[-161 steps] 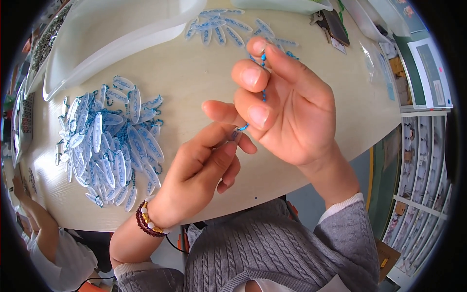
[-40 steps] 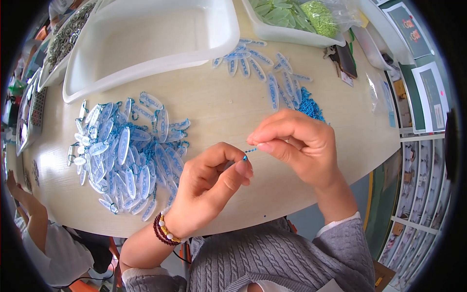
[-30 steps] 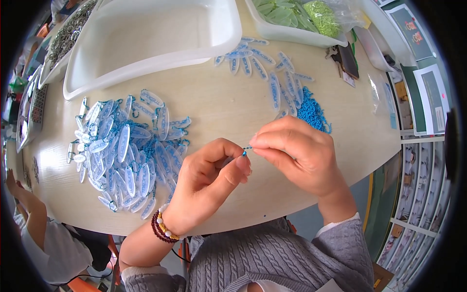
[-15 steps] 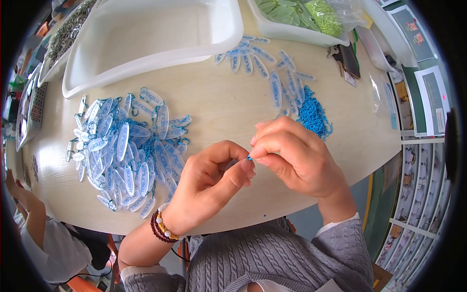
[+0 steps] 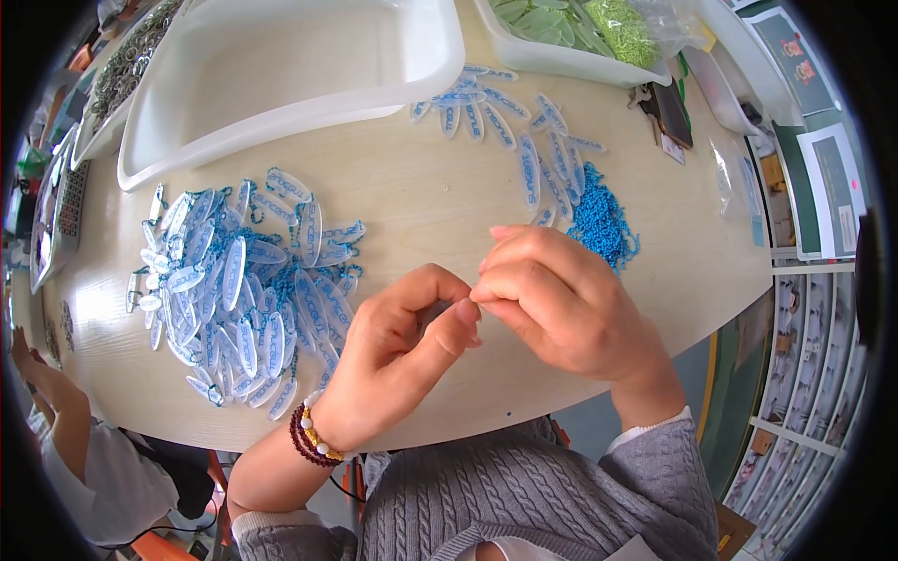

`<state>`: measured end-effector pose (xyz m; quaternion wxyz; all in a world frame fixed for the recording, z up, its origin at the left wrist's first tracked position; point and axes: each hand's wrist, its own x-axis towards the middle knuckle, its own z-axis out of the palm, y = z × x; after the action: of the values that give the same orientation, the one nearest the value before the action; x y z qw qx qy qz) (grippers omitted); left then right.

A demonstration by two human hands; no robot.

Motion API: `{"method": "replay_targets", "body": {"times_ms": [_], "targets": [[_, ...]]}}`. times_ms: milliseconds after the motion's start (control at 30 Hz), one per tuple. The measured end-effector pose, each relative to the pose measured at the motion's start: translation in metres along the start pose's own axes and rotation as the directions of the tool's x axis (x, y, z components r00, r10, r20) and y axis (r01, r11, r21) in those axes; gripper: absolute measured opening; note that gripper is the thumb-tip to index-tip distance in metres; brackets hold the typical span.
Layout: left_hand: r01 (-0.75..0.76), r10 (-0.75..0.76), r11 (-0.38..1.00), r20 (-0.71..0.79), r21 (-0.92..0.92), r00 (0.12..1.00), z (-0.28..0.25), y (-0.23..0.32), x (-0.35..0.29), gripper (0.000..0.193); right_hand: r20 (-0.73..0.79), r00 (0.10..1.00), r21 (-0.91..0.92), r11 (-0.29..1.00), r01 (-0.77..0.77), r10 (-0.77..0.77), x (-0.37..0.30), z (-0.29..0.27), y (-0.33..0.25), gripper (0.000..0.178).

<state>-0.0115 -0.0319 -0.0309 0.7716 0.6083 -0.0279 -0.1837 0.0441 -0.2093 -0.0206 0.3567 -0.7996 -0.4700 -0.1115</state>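
Observation:
My left hand [image 5: 388,360] and my right hand [image 5: 571,299] meet above the near middle of the table, thumbs and fingertips pinched together. A small piece of blue ball chain is held between them; it showed at the fingertips a moment ago and is now hidden. To the left lies a heap of clear oval tags [image 5: 234,274] with blue lettering, many with blue ball chains through them. Beyond my right hand sits a pile of loose blue ball chains [image 5: 599,220]. Beside that pile, clear tags without chains [image 5: 527,168] lie scattered.
A white plastic bin [image 5: 271,131] stands at the back. At the far right, another box [image 5: 599,70] holds green pieces and green chains. Keys with a dark holder [image 5: 669,112] lie near it. On the left are a calculator [image 5: 67,201] and another person's arm [image 5: 65,397].
My right fingertips have shifted slightly left, closer against the left ones. The blue bit that showed between them is now covered. The piles have not changed.

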Motion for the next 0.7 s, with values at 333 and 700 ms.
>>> {"method": "replay_targets", "body": {"times_ms": [333, 700], "targets": [[-0.28, 0.351, 0.839, -0.071, 0.467, 0.934, 0.004, -0.006, 0.002, 0.007, -0.032, 0.965, 0.223, 0.943, -0.248, 0.261, -0.001, 0.001, -0.009, 0.014], [-0.342, 0.564, 0.505, -0.003, 0.793, 0.826, 0.001, -0.004, 0.006, 0.014, -0.085, 0.986, 0.064, 0.988, -0.137, 0.142, -0.004, 0.013, -0.017, 0.017]]}}
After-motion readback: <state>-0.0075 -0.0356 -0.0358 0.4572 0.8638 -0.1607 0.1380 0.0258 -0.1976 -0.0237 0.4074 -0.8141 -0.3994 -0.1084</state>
